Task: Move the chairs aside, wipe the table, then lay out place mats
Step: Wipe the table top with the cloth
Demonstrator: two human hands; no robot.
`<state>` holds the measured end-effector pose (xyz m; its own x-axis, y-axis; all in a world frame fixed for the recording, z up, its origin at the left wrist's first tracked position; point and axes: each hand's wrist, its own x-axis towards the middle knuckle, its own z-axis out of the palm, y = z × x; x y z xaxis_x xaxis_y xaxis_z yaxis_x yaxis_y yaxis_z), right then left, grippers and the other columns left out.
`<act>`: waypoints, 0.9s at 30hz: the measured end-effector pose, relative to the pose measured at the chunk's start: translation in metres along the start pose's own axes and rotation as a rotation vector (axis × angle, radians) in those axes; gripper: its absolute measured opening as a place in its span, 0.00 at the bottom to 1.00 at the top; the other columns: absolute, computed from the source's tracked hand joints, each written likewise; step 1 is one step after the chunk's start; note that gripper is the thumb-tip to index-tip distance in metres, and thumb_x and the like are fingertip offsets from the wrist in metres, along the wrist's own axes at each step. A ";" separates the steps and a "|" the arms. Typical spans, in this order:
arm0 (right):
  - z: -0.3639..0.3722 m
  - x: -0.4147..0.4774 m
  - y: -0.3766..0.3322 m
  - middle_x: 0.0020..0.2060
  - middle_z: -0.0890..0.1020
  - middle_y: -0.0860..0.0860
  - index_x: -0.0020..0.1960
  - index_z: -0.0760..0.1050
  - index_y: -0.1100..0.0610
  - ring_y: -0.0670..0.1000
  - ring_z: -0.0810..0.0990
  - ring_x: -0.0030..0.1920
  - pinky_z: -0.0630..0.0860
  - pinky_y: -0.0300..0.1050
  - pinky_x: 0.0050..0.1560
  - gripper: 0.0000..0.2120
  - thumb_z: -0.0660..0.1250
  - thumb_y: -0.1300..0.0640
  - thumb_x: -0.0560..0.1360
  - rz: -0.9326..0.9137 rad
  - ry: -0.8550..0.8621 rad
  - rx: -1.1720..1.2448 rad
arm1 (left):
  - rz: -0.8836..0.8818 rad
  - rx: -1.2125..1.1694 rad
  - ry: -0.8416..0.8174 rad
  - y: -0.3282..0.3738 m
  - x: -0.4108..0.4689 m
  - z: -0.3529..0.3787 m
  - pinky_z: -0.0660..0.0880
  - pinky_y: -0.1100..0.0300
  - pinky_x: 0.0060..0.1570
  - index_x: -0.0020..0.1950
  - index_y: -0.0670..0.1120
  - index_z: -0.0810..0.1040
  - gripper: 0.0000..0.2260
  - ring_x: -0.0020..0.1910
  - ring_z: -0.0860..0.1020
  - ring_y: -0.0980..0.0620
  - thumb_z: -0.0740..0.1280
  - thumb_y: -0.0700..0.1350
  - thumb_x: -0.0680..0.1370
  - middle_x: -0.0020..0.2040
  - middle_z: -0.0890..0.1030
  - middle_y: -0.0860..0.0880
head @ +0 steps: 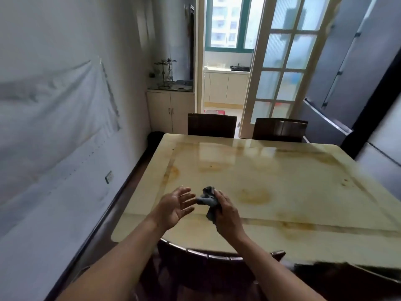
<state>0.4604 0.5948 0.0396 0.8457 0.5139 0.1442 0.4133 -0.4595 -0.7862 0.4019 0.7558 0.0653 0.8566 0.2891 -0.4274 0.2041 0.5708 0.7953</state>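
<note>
A crumpled dark grey cloth (207, 197) is gripped in the right hand (227, 213), whose fingers are curled round it above the near left part of the table (282, 170). The left hand (176, 206) is held open just beside the cloth, palm turned toward it and fingers spread; nothing is held in it. The cloth is bunched in the air and is not pressed flat on the tabletop, so wiping is judged not yet under way or barely begun. Brownish rings and streaks are seen across the glossy top; whether these are dirt or stone pattern cannot be told. One chair (195, 263) is tucked against the near edge, and two chairs (211, 124) (280, 129) stand at the far edge, so the chair step appears incomplete. No place mats are in view; that step is outstanding.
</note>
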 end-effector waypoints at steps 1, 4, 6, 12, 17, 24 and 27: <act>0.006 0.018 0.002 0.66 0.74 0.54 0.70 0.68 0.57 0.56 0.75 0.61 0.71 0.42 0.57 0.20 0.58 0.64 0.78 0.014 0.004 0.019 | -0.001 0.015 0.022 0.009 0.013 -0.004 0.68 0.49 0.62 0.69 0.40 0.68 0.19 0.58 0.74 0.44 0.51 0.49 0.84 0.65 0.74 0.40; 0.022 0.076 0.007 0.64 0.75 0.52 0.70 0.69 0.55 0.53 0.76 0.59 0.70 0.39 0.53 0.20 0.59 0.62 0.79 0.051 0.003 0.038 | 0.005 0.051 0.091 0.038 0.058 -0.020 0.67 0.49 0.64 0.70 0.40 0.67 0.19 0.60 0.73 0.44 0.51 0.49 0.84 0.65 0.74 0.41; 0.035 0.108 0.011 0.61 0.77 0.51 0.69 0.70 0.52 0.52 0.77 0.56 0.70 0.38 0.50 0.20 0.59 0.62 0.79 0.090 -0.007 0.068 | 0.022 0.053 0.130 0.054 0.083 -0.031 0.68 0.49 0.62 0.71 0.41 0.67 0.19 0.60 0.73 0.44 0.52 0.49 0.84 0.64 0.74 0.41; 0.076 0.174 0.020 0.35 0.79 0.46 0.57 0.69 0.40 0.43 0.77 0.30 0.70 0.31 0.28 0.16 0.57 0.62 0.80 0.188 -0.054 0.189 | -0.022 0.102 0.206 0.085 0.151 -0.069 0.66 0.49 0.65 0.72 0.42 0.66 0.20 0.67 0.70 0.44 0.52 0.49 0.84 0.70 0.71 0.43; 0.106 0.213 0.025 0.43 0.81 0.53 0.65 0.72 0.48 0.49 0.79 0.37 0.74 0.37 0.33 0.17 0.57 0.61 0.80 0.266 -0.041 0.216 | -0.028 0.213 0.233 0.108 0.194 -0.094 0.65 0.51 0.64 0.72 0.43 0.67 0.19 0.66 0.70 0.47 0.54 0.48 0.83 0.70 0.72 0.44; 0.166 0.269 0.021 0.50 0.82 0.57 0.69 0.69 0.47 0.57 0.82 0.45 0.80 0.54 0.45 0.18 0.57 0.56 0.80 0.349 0.022 0.199 | -0.030 0.382 0.183 0.149 0.251 -0.154 0.61 0.48 0.71 0.74 0.41 0.64 0.19 0.72 0.65 0.45 0.55 0.46 0.83 0.71 0.69 0.45; 0.187 0.290 0.024 0.52 0.81 0.56 0.70 0.68 0.46 0.56 0.82 0.45 0.80 0.56 0.45 0.18 0.57 0.55 0.81 0.375 0.034 0.206 | -0.024 0.445 0.183 0.158 0.282 -0.177 0.63 0.51 0.69 0.73 0.42 0.64 0.19 0.71 0.66 0.45 0.58 0.44 0.82 0.72 0.69 0.44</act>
<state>0.6525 0.8688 -0.0498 0.9367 0.3130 -0.1570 0.0024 -0.4540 -0.8910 0.5916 1.0635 -0.0059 0.7598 0.4331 -0.4849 0.4402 0.2061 0.8739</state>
